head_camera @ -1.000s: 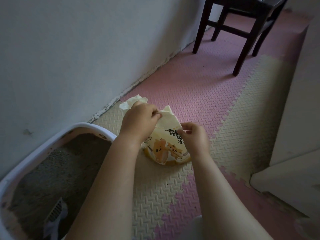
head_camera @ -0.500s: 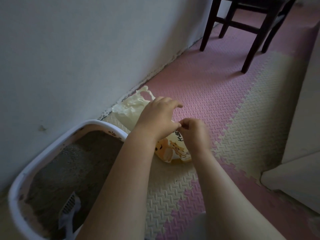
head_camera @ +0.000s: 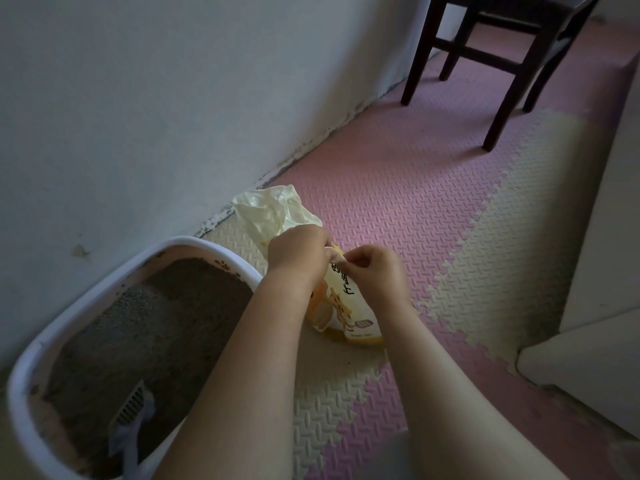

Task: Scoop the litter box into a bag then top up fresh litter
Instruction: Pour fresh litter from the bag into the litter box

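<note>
1 scoop point(head_camera: 130, 420) lies nearest, on the grey litter point(head_camera: 156, 323) in the box point(head_camera: 194, 242). Past the rim, both hands meet at the top of the pack point(head_camera: 346, 306). The left hand point(head_camera: 298, 252) curls over its top and the right hand point(head_camera: 375, 271) pinches the edge. The pack stands on the mat point(head_camera: 346, 403), just beside the box. It looks soft-sided, bottom-heavy and slick, so it is probably best gripped at the top and supported underneath. Beyond it, the thin bag point(head_camera: 273, 211) lies crumpled by the wall point(head_camera: 173, 98).
</note>
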Demonstrator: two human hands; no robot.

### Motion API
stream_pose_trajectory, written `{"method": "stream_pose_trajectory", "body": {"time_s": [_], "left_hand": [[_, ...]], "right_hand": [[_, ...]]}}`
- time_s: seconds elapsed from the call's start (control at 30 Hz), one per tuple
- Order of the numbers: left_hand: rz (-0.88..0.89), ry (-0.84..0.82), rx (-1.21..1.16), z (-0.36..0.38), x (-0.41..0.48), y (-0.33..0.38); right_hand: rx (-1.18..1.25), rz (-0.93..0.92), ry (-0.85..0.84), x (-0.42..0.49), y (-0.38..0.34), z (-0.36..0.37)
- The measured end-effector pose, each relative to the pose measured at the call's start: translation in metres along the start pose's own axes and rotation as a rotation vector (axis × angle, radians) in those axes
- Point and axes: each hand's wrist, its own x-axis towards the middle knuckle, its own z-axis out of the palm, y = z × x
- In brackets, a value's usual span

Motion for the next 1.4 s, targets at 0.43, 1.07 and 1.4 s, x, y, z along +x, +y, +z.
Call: {"method": "stream_pose_trajectory", "body": {"time_s": [0.43, 1.07, 1.4], "left_hand": [[-0.019, 0.065, -0.061, -0.006, -0.003, -0.001], [0.095, 0.033, -0.038, -0.042, -0.027, -0.011], [0.164, -0.044, -0.123, -0.004, -0.017, 0.0]], "right_hand": [[-0.299, 0.259, -0.027, -0.004, 0.048, 0.017], [-0.219, -0.19, 0.068, 0.004, -0.012, -0.02], [-0.281, -0.263, -0.074, 0.002, -0.011, -0.026]]}}
